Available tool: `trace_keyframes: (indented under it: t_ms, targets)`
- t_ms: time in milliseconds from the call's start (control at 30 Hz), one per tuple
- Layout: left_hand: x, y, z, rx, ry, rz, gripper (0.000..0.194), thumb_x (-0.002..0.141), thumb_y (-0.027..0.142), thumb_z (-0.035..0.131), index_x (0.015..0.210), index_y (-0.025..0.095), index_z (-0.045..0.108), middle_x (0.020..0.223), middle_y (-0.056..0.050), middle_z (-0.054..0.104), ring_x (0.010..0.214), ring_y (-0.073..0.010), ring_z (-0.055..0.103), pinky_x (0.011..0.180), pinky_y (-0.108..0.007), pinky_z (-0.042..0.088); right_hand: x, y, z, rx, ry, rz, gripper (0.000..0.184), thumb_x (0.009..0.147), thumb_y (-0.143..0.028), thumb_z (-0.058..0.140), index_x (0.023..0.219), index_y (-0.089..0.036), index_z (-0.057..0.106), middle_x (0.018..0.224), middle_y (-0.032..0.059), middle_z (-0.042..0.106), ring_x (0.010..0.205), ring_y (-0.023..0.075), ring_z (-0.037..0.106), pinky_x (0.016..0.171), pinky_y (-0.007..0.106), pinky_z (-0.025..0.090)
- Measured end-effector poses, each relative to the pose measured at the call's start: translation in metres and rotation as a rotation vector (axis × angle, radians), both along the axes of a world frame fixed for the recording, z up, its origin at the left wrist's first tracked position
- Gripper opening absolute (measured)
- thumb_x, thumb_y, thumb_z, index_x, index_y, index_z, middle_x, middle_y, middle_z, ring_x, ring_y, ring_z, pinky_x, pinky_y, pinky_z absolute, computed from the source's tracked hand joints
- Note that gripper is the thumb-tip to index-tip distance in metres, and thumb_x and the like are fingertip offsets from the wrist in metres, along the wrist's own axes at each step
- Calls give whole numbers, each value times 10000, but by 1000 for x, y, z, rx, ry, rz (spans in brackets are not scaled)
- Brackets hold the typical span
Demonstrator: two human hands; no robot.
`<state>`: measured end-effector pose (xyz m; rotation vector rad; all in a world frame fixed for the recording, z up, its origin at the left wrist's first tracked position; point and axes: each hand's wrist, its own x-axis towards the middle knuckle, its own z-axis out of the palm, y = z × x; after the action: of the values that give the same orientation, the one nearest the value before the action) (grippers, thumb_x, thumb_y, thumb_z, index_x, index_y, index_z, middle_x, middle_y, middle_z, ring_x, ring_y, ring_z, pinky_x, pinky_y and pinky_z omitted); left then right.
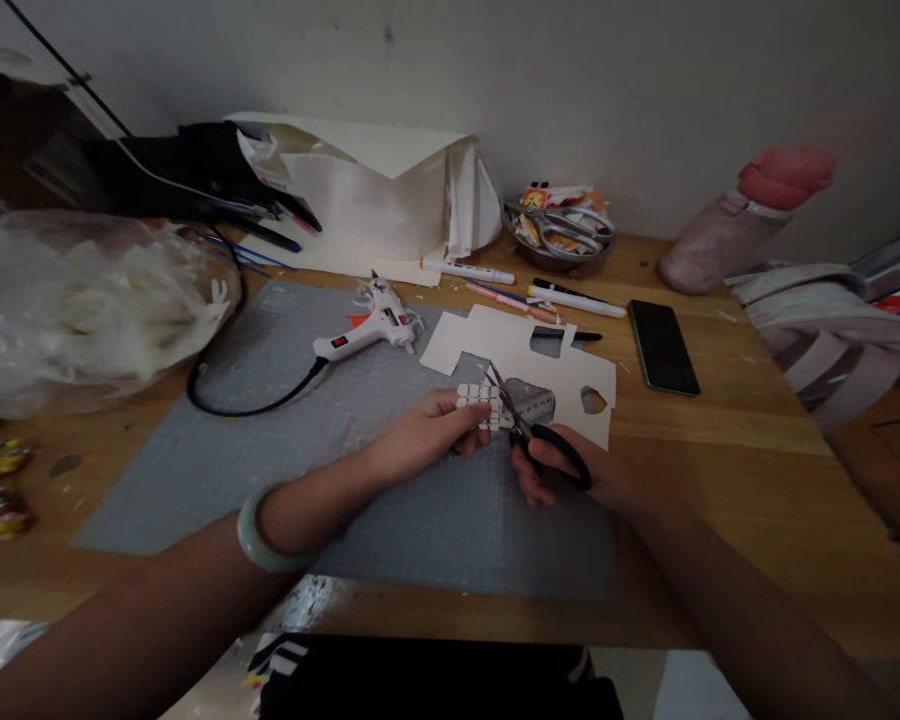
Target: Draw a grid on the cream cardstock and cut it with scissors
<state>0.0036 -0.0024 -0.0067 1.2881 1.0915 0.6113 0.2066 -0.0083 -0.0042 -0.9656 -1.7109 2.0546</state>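
My left hand (450, 420) pinches a small white piece of paper (474, 394) marked with a dark grid of rounded squares. In my right hand (562, 470) is a pair of black-handled scissors (566, 455), fingers through the loops. The scissors' blades point up and to the left, at the right edge of the gridded piece. Just beyond both hands lies a white paper sheet (487, 328) with several cut-out openings. Under it all is a grey cutting mat (285, 470) with grid lines. Exactly where the blades touch the piece is hard to see.
A white glue gun (367, 335) with a black cord rests on the mat. Behind are markers (469, 271) and a bowl (562, 258) holding wrappers and another pair of scissors. A phone (663, 347) and pink bottle (727, 235) stand right; a plastic bag (82, 310) bulges left.
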Motion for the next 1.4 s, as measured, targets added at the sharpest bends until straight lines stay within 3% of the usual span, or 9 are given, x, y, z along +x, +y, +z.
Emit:
trace_keyframes:
  t_ms: [533,767,1100,1400]
  targets:
    - [0,0,-1,-23,-58,35,375,804,436,477,538,174,518,493,14,478,508,-118,434,554,-253,339,-4,0,3,-41,-5,-25,560,740,-737,529,605,-207,411,434,-78,417,426,83,415,498,258,418]
    - [-1,-1,-3,4,-82,88,363,804,423,478,534,181,497,489,23,467,524,-119,449,579,-259,354,-4,1,-1,-95,0,-33,511,767,-659,566,589,-211,395,413,-86,397,413,79,401,509,260,433]
    - [0,0,-6,7,-118,135,335,760,451,488,560,183,490,473,39,443,499,-116,433,553,-256,341,-4,-2,4,-53,21,-31,479,812,-625,520,604,-209,405,441,-82,394,413,78,382,498,260,410]
    - [-2,-1,-4,45,-69,76,357,786,474,472,577,186,494,499,37,453,514,-118,427,563,-252,338,-4,-2,3,6,3,-23,533,794,-698,487,599,-206,421,429,-79,411,399,75,388,476,247,393]
